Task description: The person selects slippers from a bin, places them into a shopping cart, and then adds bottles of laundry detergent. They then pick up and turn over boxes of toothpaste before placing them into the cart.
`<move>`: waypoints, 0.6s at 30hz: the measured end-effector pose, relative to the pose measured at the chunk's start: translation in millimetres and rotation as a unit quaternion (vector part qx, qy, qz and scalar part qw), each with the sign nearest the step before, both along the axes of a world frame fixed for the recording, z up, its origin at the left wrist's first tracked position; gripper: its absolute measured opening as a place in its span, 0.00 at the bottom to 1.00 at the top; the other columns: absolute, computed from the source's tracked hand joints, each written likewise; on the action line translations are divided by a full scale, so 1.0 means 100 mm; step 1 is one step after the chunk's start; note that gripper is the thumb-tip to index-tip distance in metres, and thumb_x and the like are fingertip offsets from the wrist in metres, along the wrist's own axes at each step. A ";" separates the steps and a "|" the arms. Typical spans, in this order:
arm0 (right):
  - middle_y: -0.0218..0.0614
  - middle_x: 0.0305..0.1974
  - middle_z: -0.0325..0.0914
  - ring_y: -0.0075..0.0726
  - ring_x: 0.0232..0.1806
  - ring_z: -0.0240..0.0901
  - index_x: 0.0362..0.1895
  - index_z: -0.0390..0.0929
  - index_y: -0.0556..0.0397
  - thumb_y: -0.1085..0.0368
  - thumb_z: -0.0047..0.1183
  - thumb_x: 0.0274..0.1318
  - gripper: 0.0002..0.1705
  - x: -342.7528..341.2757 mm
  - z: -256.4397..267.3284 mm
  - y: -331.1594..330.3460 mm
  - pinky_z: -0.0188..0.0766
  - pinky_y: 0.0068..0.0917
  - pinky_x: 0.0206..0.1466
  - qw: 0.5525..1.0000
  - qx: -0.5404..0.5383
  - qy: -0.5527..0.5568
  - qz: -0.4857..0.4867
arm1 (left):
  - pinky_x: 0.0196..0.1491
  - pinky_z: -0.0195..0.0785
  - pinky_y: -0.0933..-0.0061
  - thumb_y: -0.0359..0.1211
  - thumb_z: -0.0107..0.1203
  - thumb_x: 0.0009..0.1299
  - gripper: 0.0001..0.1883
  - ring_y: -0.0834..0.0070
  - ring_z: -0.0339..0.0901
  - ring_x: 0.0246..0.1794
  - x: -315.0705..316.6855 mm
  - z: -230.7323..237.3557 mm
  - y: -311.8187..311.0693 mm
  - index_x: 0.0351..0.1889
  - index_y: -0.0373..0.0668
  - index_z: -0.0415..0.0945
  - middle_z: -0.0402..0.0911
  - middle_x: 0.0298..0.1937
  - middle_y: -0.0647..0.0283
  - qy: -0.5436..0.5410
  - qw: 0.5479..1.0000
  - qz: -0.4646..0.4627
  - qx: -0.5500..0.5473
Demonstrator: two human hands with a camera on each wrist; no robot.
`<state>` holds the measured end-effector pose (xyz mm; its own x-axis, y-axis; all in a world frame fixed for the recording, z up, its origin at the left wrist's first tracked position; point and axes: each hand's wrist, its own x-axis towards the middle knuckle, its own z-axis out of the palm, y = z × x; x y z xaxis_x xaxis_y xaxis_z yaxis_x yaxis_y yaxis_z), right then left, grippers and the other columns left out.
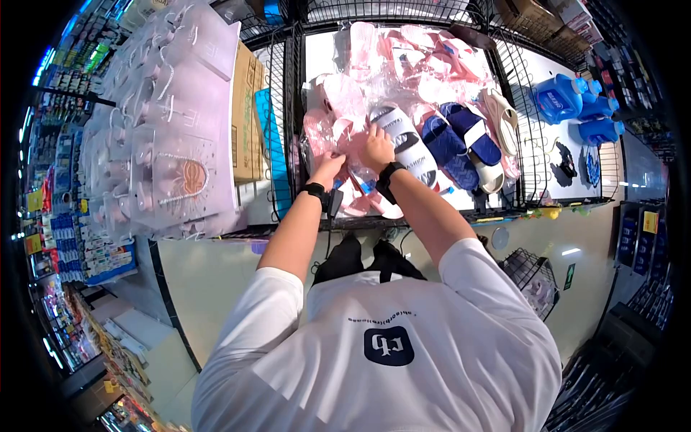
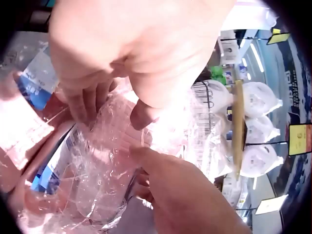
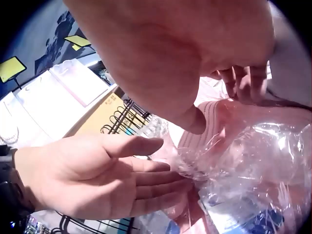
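Tugging could tear the clear wrap (image 3: 243,151) on the pink slipper (image 2: 114,129), left of the lettered slides (image 1: 412,157), which the left hand (image 3: 105,178) touches with straight fingers; whether the right hand (image 1: 376,149) grips, I cannot tell.

A person wears a white short-sleeved T-shirt (image 1: 461,353) across the lower centre of the frame, marked with a black rounded-square emblem (image 1: 389,358) bearing white letters beneath curved dark print (image 1: 381,318); mid-frame, a black left-wrist strap (image 1: 314,190) with a small black box (image 1: 335,202), a black right-wrist strap (image 1: 389,171) and, below, black trousers (image 1: 342,261)
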<state>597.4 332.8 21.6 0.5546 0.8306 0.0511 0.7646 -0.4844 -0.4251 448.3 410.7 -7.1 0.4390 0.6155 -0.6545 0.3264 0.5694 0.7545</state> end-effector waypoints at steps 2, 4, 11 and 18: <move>0.53 0.45 0.69 0.58 0.48 0.68 0.53 0.68 0.61 0.54 0.54 0.47 0.31 0.08 -0.13 0.09 0.72 0.44 0.49 0.996 -0.069 -0.001 0.052 | 0.38 0.74 0.71 0.32 0.52 0.69 0.15 0.74 0.77 0.38 0.02 -0.35 0.10 0.52 0.38 0.68 0.77 0.43 0.62 0.042 0.999 -0.005 0.026; 0.53 0.44 0.69 0.59 0.48 0.68 0.52 0.66 0.60 0.54 0.57 0.44 0.33 0.06 -0.03 0.07 0.71 0.44 0.49 0.997 -0.051 -0.011 0.063 | 0.40 0.72 0.71 0.35 0.62 0.62 0.23 0.72 0.76 0.40 0.09 -0.45 0.03 0.52 0.34 0.68 0.78 0.44 0.58 0.155 0.978 0.024 0.137; 0.44 0.29 0.77 0.46 0.31 0.75 0.45 0.64 0.57 0.57 0.72 0.39 0.34 0.36 0.09 -0.05 0.72 0.37 0.38 0.974 0.037 0.184 0.125 | 0.40 0.71 0.73 0.32 0.62 0.65 0.15 0.76 0.76 0.39 -0.05 0.34 -0.05 0.46 0.34 0.76 0.79 0.40 0.63 -0.051 0.998 -0.030 -0.034; 0.32 0.29 0.73 0.24 0.32 0.69 0.44 0.65 0.57 0.58 0.69 0.47 0.29 0.43 0.70 -0.03 0.69 0.25 0.33 0.912 0.066 0.397 0.086 | 0.55 0.65 0.76 0.37 0.63 0.66 0.31 0.77 0.70 0.53 -0.11 0.87 -0.04 0.62 0.35 0.61 0.72 0.54 0.62 -0.166 0.983 -0.076 0.017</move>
